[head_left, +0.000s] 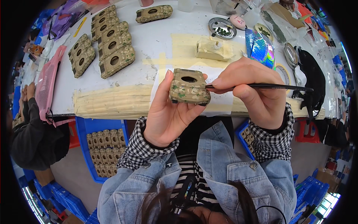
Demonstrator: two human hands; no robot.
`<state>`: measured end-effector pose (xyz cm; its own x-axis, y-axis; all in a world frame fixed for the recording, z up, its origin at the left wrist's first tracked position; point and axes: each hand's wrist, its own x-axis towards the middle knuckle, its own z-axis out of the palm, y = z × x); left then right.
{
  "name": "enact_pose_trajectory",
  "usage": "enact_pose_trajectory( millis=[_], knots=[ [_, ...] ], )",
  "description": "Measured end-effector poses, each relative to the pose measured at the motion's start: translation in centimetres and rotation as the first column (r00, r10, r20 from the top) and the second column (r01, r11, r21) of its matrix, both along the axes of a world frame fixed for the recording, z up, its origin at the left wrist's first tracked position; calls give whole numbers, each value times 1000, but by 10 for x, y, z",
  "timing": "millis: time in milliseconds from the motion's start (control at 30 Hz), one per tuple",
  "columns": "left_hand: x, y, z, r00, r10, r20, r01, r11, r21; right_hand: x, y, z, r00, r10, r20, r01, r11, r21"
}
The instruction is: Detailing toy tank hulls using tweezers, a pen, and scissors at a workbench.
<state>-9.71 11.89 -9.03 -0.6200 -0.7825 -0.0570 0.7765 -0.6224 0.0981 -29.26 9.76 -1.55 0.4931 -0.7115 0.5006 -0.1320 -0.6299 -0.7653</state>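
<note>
My left hand [167, 117] is closed round a camouflage-patterned toy tank hull [189, 91], thumb on its left side and fingers underneath. A round dark opening shows in the hull's top. Between the thumb and fingers of my right hand [257, 87] are slim black tweezers [276, 86], lying nearly level. Their tip meets the hull's right side; whether it grips a small part there I cannot tell. Behind my right hand, a round metal lid [222, 28] holds several small dark green pieces.
More camouflage hulls [112, 45] stand in rows at the back left. A tape-covered block [212, 49] sits beyond my hands, near an iridescent sheet [260, 46]. A pink mesh bag [53, 84] hangs over the left edge. Below, a blue crate [86, 160] holds hulls. A person [37, 138] sits at left.
</note>
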Motion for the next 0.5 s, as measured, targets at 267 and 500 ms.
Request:
enact_pose_trajectory(
  millis=[267,500],
  knots=[
    [1,0,-1,1000,-10,15,10,1000,-3,0,-1,0,1000,1,-19,-1,1000,-11],
    [0,-1,-1,1000,-7,12,7,1000,0,1,0,-1,1000,-4,-7,4,1000,-1]
  ],
)
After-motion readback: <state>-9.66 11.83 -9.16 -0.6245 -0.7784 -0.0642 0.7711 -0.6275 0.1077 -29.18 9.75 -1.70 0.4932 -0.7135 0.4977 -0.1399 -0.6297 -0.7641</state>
